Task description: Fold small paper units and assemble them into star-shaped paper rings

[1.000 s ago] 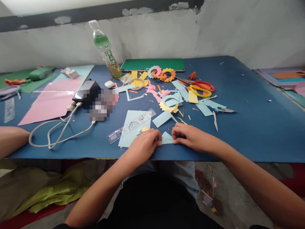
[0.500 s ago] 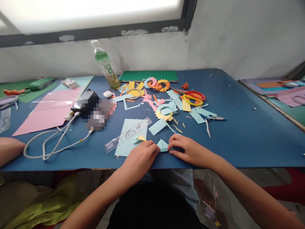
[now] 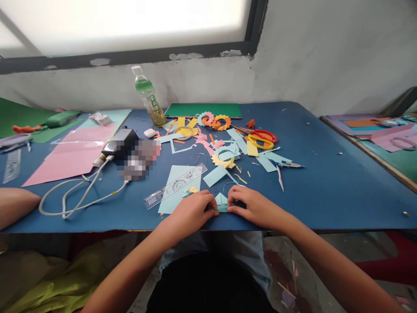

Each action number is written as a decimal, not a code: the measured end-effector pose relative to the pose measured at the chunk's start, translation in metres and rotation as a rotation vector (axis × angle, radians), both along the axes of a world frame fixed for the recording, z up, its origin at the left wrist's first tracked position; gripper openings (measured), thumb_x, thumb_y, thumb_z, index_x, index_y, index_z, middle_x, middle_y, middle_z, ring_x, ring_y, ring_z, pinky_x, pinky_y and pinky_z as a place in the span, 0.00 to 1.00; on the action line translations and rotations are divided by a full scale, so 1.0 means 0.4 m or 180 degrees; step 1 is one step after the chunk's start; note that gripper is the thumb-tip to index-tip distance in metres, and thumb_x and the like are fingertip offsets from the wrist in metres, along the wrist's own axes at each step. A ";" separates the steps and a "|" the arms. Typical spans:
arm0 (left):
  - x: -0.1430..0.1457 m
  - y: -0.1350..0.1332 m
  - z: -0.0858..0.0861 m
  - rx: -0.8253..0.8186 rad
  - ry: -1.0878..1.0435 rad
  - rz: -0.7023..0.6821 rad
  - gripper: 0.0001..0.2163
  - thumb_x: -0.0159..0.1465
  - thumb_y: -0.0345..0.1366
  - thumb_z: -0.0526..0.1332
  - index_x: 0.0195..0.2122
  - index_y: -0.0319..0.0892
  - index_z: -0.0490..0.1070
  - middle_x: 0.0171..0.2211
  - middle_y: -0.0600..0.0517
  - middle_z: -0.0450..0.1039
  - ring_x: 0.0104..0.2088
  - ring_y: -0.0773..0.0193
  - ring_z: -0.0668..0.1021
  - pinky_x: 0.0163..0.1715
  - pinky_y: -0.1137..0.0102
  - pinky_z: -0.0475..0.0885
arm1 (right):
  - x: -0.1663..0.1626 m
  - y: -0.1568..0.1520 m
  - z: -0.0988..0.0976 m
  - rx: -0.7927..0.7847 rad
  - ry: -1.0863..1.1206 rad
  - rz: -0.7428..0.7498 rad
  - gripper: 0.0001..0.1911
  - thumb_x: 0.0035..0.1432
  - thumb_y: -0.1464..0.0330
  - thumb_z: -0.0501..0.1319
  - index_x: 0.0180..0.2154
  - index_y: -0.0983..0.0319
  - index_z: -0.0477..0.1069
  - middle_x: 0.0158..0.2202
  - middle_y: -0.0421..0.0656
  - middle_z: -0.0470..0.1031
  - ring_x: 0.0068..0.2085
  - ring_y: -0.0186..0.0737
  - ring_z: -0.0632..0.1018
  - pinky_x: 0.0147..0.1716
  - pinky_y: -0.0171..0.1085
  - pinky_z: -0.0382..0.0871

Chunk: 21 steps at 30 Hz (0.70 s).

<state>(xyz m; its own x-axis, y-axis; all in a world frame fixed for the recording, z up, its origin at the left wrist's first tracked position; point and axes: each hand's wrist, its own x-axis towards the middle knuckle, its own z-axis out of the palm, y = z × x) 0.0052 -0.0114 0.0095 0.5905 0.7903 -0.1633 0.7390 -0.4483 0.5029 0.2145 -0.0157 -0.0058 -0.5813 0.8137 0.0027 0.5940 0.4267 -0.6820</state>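
Note:
Near the front edge of the blue table [image 3: 325,191], a small folded light-blue paper piece [image 3: 221,201] lies between my two hands. My left hand [image 3: 192,212] pinches its left side with curled fingers. On the paper's right side my right hand [image 3: 252,205] presses down with closed fingertips. A clear ruler [image 3: 174,186] rests on a light-blue sheet [image 3: 177,189] just left of them. Beyond the hands are several coloured paper scraps and paper rings [image 3: 213,121].
Red and yellow scissors [image 3: 262,137], a compass [image 3: 282,169], a green bottle [image 3: 149,96], a green board [image 3: 203,110], a pink sheet [image 3: 70,154] and a white cable [image 3: 78,193] lie around. Another person's arm [image 3: 16,204] rests at the left edge. A second table [image 3: 384,134] stands at right.
The camera tilted up, showing more window. My hands drew closer together, and the flat paper piece now stands as a smaller folded triangle between them.

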 end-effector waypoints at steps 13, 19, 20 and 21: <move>0.043 0.010 0.025 0.0193 0.0627 0.0398 0.11 0.60 0.38 0.60 0.41 0.39 0.66 0.41 0.46 0.71 0.41 0.54 0.74 0.36 0.67 0.65 | -0.043 -0.019 -0.030 0.0539 -0.0405 -0.0581 0.04 0.61 0.73 0.54 0.38 0.64 0.66 0.37 0.47 0.71 0.40 0.45 0.72 0.41 0.43 0.66; 0.065 0.042 0.047 -0.0049 0.0943 0.0433 0.11 0.55 0.41 0.64 0.36 0.41 0.70 0.33 0.48 0.74 0.36 0.53 0.76 0.28 0.70 0.64 | -0.044 -0.029 -0.035 0.0502 -0.0244 -0.0766 0.09 0.58 0.69 0.59 0.41 0.65 0.66 0.40 0.48 0.71 0.43 0.46 0.72 0.44 0.43 0.67; 0.065 0.045 0.049 -0.0072 0.0952 0.0420 0.10 0.55 0.41 0.64 0.33 0.41 0.71 0.32 0.48 0.75 0.36 0.54 0.76 0.27 0.70 0.63 | -0.043 -0.030 -0.036 0.0492 -0.0214 -0.0787 0.09 0.58 0.69 0.59 0.41 0.65 0.67 0.40 0.48 0.71 0.44 0.46 0.72 0.44 0.44 0.67; 0.065 0.046 0.051 -0.0084 0.0943 0.0404 0.09 0.54 0.41 0.65 0.31 0.42 0.71 0.32 0.49 0.74 0.35 0.54 0.76 0.27 0.71 0.62 | -0.042 -0.031 -0.035 0.0478 -0.0190 -0.0795 0.10 0.58 0.69 0.59 0.41 0.65 0.67 0.40 0.48 0.71 0.44 0.45 0.72 0.45 0.44 0.67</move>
